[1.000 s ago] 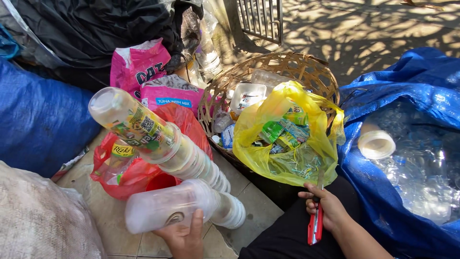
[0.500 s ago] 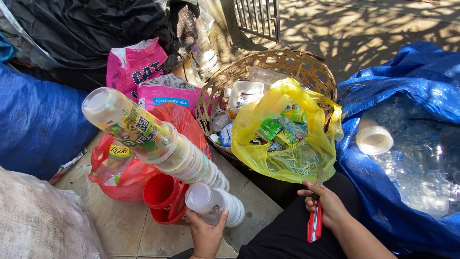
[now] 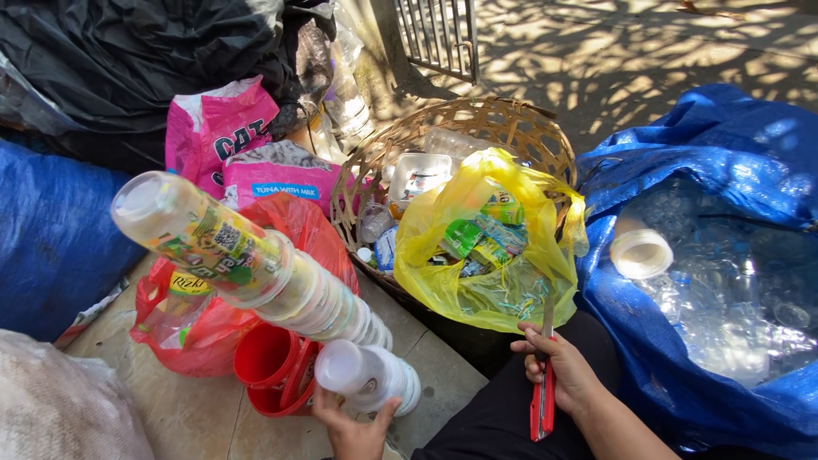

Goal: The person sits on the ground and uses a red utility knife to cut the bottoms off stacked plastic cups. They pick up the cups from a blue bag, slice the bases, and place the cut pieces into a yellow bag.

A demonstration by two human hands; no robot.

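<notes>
1. The left hand [image 3: 354, 430] has its fingers wrapped round a short stack of clear plastic cups [image 3: 366, 375], lying sideways
2. Just above those fingers leans a long stack of nested plastic cups [image 3: 247, 260], over red plastic cups [image 3: 277, 375]
3. The right hand [image 3: 562, 375] has its fingers closed on a red-handled cutter [image 3: 543, 400], blade up
4. Beyond those fingers a yellow plastic bag [image 3: 494, 255] rests in a woven basket [image 3: 477, 119]

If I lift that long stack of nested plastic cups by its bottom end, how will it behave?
The long stack of plastic cups probably feels light, since the cups look thin and empty. It leans at a slant, so it may sag or separate. The left hand holds only a short stack.
</notes>
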